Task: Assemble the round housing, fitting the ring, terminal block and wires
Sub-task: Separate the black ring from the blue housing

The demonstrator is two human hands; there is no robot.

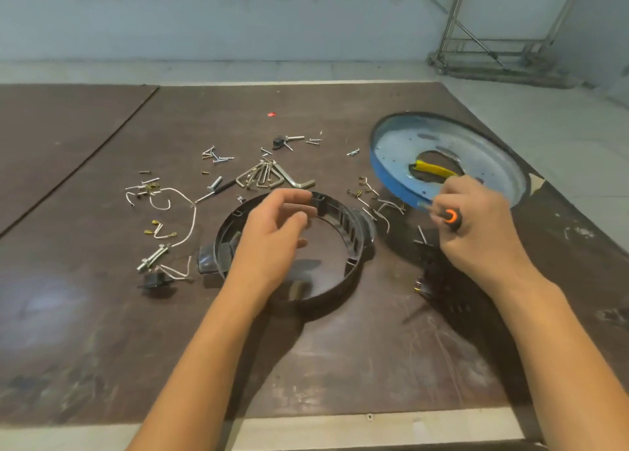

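A black plastic ring [354, 232] with slotted walls lies flat in the middle of the brown table. My left hand [275, 232] hovers over the ring's left half, fingers loosely curled and holding nothing. My right hand [473, 226] grips a black and orange screwdriver [451, 217] by its handle, beside the near rim of the round blue housing [401, 174]. The housing lies tilted at the right, and a yellow part [434, 168] shows in its centre hole. White wires [185, 219] with brass terminals lie to the left. A small black block [155, 280] sits at the wires' near end.
Screws, bolts [153, 257], bent metal clips [260, 176] and a hex key [296, 181] are scattered behind and left of the ring. Another dark part [442, 280] lies under my right forearm. The table's front edge [374, 426] is close to me. A metal stand [493, 52] is on the floor behind.
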